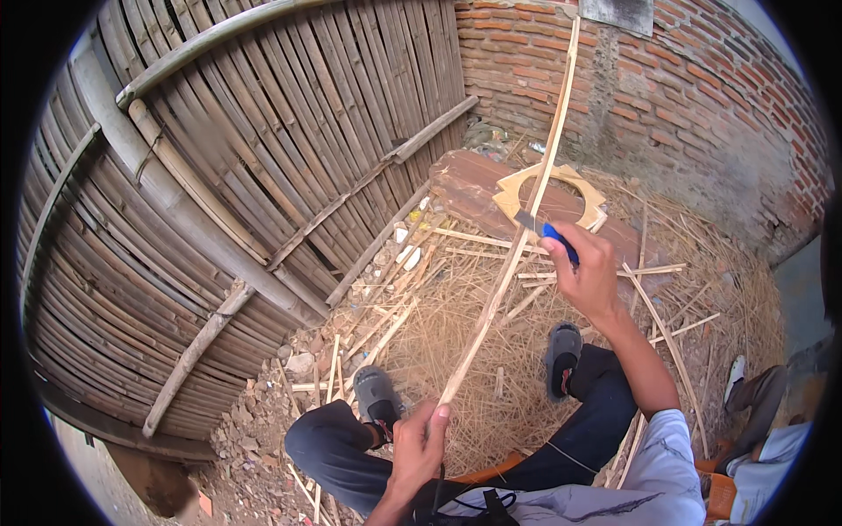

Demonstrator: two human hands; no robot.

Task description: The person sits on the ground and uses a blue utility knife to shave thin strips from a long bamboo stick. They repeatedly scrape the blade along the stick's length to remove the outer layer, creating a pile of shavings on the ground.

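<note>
Over straw (430,342), the left hand (417,449), closed, is gripping a pale strip (488,316); the right hand (586,270) is clasping a knife (550,232); keeping its blade (528,221) shallow should prevent gouging.

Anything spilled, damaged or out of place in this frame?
Thin, straw-like shavings lie strewn around both grey shoes, with loose strips scattered at odd angles. The brick wall shows a rough grey streak breaking its courses. The long strip in the left hand shows no obvious break.
</note>
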